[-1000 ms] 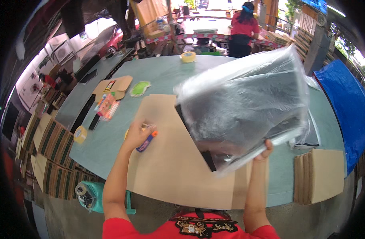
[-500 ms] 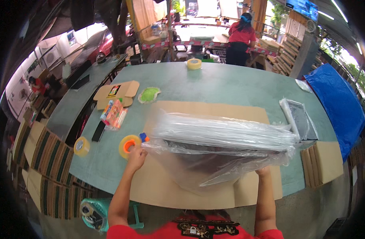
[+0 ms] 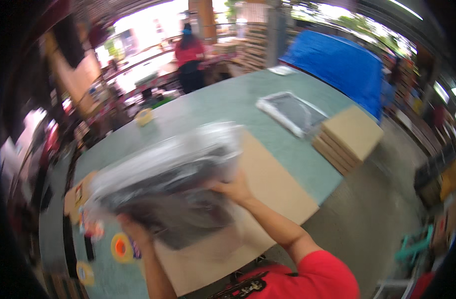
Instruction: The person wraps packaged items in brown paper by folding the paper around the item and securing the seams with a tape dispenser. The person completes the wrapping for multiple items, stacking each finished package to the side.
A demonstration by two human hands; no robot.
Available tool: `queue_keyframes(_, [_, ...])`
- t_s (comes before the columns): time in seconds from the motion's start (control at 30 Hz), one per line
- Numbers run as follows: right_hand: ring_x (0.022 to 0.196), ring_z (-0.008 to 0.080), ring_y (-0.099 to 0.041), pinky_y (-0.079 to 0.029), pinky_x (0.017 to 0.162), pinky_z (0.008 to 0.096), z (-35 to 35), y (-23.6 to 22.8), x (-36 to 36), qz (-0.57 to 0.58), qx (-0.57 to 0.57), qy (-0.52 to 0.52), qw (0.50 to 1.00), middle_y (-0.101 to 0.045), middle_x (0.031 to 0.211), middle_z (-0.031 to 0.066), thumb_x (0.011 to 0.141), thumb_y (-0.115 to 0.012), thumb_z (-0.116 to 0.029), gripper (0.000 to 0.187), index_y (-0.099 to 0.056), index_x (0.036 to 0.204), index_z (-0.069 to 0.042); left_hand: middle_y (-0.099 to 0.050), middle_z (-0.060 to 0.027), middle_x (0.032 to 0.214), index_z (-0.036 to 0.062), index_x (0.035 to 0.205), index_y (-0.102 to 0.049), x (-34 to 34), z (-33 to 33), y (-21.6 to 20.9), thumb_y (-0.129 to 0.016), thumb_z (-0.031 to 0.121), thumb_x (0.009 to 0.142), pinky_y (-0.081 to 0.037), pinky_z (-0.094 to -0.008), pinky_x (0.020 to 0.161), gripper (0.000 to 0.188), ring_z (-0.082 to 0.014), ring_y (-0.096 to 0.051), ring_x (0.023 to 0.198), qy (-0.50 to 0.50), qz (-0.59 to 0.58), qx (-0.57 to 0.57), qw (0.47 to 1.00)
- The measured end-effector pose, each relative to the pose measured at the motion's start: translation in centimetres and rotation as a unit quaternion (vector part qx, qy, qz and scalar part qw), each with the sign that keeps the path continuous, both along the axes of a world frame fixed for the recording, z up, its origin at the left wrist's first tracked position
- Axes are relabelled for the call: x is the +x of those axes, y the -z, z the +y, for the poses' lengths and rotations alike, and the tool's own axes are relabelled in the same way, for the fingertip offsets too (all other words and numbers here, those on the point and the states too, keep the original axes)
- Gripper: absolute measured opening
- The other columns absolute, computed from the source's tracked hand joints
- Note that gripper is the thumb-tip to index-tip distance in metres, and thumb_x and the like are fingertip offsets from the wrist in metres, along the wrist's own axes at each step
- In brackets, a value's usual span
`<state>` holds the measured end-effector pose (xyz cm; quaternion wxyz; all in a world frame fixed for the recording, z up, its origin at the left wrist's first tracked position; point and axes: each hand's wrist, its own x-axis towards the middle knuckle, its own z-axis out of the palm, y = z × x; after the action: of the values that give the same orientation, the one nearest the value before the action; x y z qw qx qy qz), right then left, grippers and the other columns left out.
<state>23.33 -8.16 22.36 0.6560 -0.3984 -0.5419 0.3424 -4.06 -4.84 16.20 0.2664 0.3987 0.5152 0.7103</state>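
Note:
Both my hands hold a dark, flat package wrapped in clear plastic [image 3: 165,172], tilted over the cardboard sheet [image 3: 267,184] on the green table. My left hand [image 3: 137,230] grips its near left edge; its fingers are partly hidden and blurred. At the near right side, my right hand [image 3: 235,189] is closed on the wrap. Loose plastic hangs in front of the dark part, and motion smears the whole package. Just left of my left wrist lies a tape dispenser with an orange hub [image 3: 121,247].
Tape rolls sit at the near left [image 3: 85,273] and far side [image 3: 144,117]. Beyond my right hand are a plastic-wrapped dark panel [image 3: 295,114] and stacked cardboard pieces [image 3: 350,137]. A blue tarp [image 3: 337,65] borders the table's far right. A person in red [image 3: 189,55] stands beyond.
The view has swung right. The package, stretched wide between my hands before, is now lifted and tilted. My right hand has moved in closer to my left.

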Motion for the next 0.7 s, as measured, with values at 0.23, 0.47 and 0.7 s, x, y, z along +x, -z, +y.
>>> queue_keyframes(0.23, [0.098,0.0195,-0.053,-0.039,0.089,0.0348,1.2,-2.5,-1.1,0.005,0.153,-0.034,0.988,-0.058,0.100,0.0100,0.059,-0.079,-0.034,0.057,-0.057,0.102,-0.002,-0.029,-0.0165,0.134,0.0016,0.132,-0.027,4.2,-4.1,-9.3,-0.033,0.066,0.081,-0.024,-0.0414,0.102,0.083,-0.0319,-0.030,0.123,0.030,-0.265,0.068,0.961])
queue_keyframes(0.47, [0.113,0.0258,-0.043,-0.032,0.097,0.0355,0.9,-0.4,-2.0,-0.121,0.078,-0.010,0.990,-0.048,0.117,0.0151,0.055,-0.081,-0.040,0.084,-0.044,0.119,0.001,-0.026,-0.0154,0.136,0.0030,0.133,-0.023,-0.3,-3.5,-3.2,-0.030,0.051,0.090,-0.019,-0.0416,0.105,0.065,-0.0288,-0.026,0.125,0.074,-0.255,0.143,0.953])
queue_keyframes(0.7, [0.101,0.0204,-0.053,-0.042,0.088,0.0329,-1.0,20.2,1.4,-0.197,-0.167,-0.024,0.966,-0.057,0.106,0.0104,0.048,-0.086,-0.026,0.076,-0.051,0.111,0.000,-0.038,-0.0176,0.127,-0.0013,0.125,-0.035,-2.9,-2.0,22.5,-0.032,0.038,0.092,-0.026,-0.0389,0.099,0.052,-0.0285,-0.037,0.116,0.133,0.231,-0.146,0.953])
